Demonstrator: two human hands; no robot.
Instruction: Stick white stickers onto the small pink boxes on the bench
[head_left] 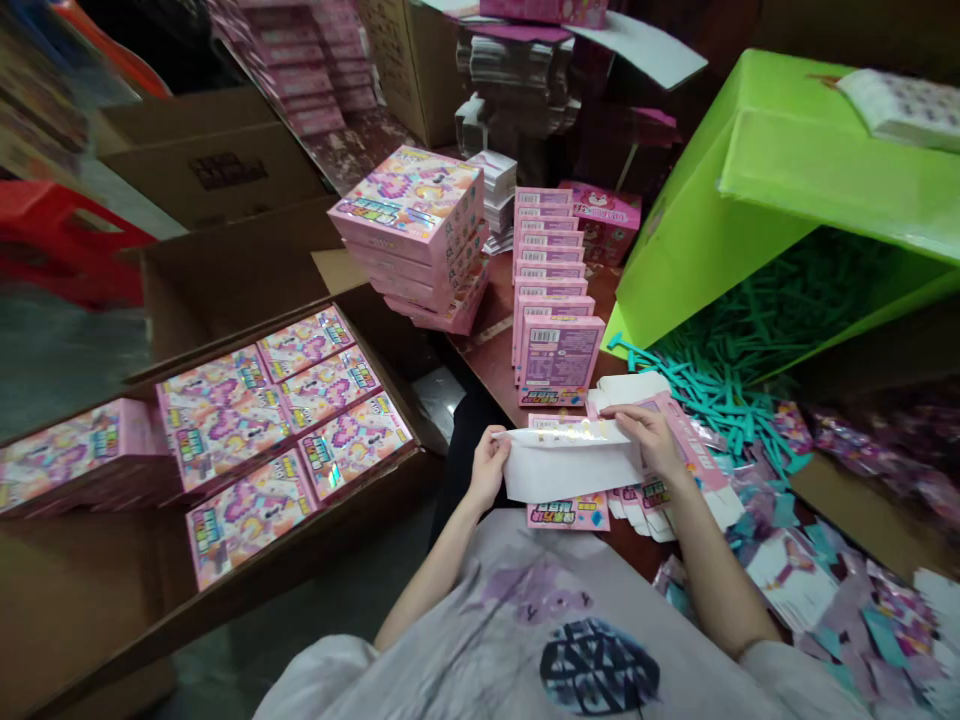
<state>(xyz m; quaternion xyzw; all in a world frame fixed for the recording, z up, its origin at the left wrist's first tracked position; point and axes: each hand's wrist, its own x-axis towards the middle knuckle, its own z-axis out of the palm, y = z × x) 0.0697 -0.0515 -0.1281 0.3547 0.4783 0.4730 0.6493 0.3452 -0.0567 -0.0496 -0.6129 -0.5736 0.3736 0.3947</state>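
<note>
Between my two hands a white sheet [574,473] is stretched out, with a strip of shiny gold marks along its folded-looking upper edge. My left hand [489,466] pinches its left end. At the other end, the fingers of my right hand [651,440] close on the upper right corner. Below the sheet lies a pink printed carton [568,515], partly hidden by it. Flattened pink-and-white cartons [694,450] lie beside and under my right forearm. Just beyond the sheet, a row of upright pink boxes [559,360] stretches away across the table.
A brown shipping carton [247,240] at left holds several pink boxes [225,410]. Taller pink boxes [412,215] are stacked behind it. On the right, a green bin [832,150] lies tipped, spilling teal plastic tools [720,390]. Small packets [862,600] cover the near right.
</note>
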